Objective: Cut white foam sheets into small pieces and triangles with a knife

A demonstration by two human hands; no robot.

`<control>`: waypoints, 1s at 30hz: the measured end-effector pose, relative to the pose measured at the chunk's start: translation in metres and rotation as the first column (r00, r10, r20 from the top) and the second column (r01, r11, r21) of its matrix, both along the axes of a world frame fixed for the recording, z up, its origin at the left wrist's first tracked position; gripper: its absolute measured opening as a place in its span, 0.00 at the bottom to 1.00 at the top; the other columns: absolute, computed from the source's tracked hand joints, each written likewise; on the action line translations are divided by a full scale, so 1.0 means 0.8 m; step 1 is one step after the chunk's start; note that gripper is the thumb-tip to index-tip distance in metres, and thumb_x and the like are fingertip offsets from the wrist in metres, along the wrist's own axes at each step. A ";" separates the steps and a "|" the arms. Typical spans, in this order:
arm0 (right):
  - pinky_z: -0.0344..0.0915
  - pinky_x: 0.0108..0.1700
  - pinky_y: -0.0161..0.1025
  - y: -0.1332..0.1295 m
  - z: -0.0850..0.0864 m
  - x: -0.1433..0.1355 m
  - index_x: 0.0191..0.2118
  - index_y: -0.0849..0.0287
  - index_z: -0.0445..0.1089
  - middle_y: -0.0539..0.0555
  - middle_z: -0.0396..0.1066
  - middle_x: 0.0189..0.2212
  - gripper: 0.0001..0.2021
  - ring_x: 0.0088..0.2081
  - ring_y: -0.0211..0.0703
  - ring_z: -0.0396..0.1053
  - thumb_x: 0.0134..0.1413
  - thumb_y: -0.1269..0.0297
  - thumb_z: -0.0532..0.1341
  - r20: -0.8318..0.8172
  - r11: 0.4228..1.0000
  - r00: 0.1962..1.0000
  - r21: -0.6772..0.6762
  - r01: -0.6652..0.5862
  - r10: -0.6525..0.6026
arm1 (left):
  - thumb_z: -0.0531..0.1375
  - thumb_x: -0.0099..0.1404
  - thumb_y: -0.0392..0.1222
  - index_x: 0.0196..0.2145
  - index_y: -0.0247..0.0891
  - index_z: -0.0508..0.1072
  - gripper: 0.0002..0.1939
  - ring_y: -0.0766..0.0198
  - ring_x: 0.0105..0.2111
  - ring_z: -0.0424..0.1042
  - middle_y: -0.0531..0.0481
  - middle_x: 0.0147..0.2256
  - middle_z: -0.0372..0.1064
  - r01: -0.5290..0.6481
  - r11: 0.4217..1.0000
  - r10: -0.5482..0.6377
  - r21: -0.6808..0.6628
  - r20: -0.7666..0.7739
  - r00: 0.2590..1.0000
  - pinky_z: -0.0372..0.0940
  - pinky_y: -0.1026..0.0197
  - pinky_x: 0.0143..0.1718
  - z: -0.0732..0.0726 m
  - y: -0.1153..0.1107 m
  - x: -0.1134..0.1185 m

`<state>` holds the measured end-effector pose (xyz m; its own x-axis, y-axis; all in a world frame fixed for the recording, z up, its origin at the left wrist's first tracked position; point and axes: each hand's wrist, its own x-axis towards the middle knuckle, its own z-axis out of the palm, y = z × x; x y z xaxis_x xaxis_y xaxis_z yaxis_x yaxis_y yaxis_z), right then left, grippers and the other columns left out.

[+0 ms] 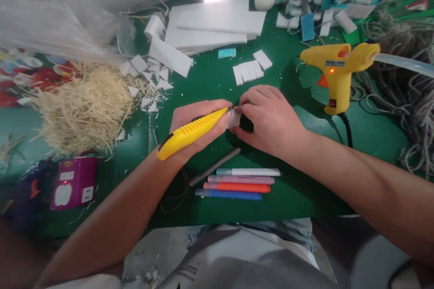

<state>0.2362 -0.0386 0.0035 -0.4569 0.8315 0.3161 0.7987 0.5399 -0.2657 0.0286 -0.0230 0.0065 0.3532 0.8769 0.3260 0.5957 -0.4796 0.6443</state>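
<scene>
My left hand point(203, 122) is closed round a yellow utility knife point(193, 134), whose handle slants down to the left over the wrist. The front end of the knife is at a small white piece point(233, 119) between my two hands. My right hand point(267, 117) pinches that piece from the right with its fingertips. The blade itself is too small to make out. Just beyond my hands lie several white foam strips point(249, 71) and a small blue block point(227, 53). Nearer me are several markers point(242, 187) and a grey rod point(214, 167).
A yellow glue gun point(339, 72) with a lit orange light stands at the right, near tangled cord point(389, 95). White boards point(213, 25) lie behind. Straw point(88, 108), foam scraps point(159, 72) and a purple box point(73, 183) are at the left.
</scene>
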 end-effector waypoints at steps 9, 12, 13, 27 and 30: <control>0.67 0.55 0.57 0.002 0.001 0.001 0.40 0.63 0.80 0.63 0.78 0.41 0.11 0.50 0.61 0.71 0.59 0.62 0.64 0.007 1.000 1.000 -0.025 -0.011 0.011 | 0.61 0.72 0.51 0.43 0.44 0.83 0.13 0.60 0.43 0.83 0.53 0.43 0.85 0.032 0.998 -0.038 -0.059 -0.103 0.994 0.75 0.63 0.49 0.013 0.002 0.001; 0.67 0.55 0.58 0.001 0.002 0.000 0.40 0.64 0.80 0.63 0.78 0.41 0.11 0.50 0.61 0.71 0.59 0.62 0.64 0.013 1.000 1.000 -0.026 -0.008 0.008 | 0.59 0.73 0.49 0.43 0.43 0.83 0.13 0.61 0.40 0.82 0.53 0.41 0.84 0.079 0.996 -0.082 -0.030 -0.113 0.990 0.74 0.64 0.46 0.019 0.004 0.003; 0.67 0.55 0.58 0.001 0.002 -0.001 0.40 0.63 0.80 0.63 0.78 0.41 0.11 0.50 0.62 0.71 0.59 0.62 0.63 0.012 1.000 1.000 -0.029 -0.006 0.007 | 0.59 0.73 0.49 0.42 0.43 0.82 0.13 0.62 0.38 0.81 0.53 0.39 0.83 0.095 0.995 -0.097 -0.022 -0.131 0.987 0.73 0.64 0.44 0.021 0.004 0.003; 0.66 0.54 0.56 0.002 -0.002 0.002 0.40 0.62 0.80 0.62 0.77 0.41 0.11 0.50 0.60 0.70 0.61 0.61 0.63 0.020 1.000 1.000 -0.016 -0.016 0.017 | 0.59 0.72 0.48 0.39 0.45 0.83 0.13 0.60 0.38 0.81 0.54 0.39 0.83 0.060 0.996 -0.066 -0.063 -0.101 0.993 0.74 0.61 0.42 0.022 0.001 -0.003; 0.66 0.55 0.56 0.001 -0.001 0.001 0.41 0.62 0.81 0.62 0.77 0.42 0.11 0.50 0.59 0.70 0.61 0.62 0.63 0.021 1.000 1.000 -0.010 -0.004 0.005 | 0.60 0.72 0.49 0.40 0.44 0.84 0.13 0.60 0.37 0.81 0.53 0.39 0.84 0.061 0.996 -0.067 -0.062 -0.091 0.994 0.75 0.62 0.42 0.019 0.000 -0.006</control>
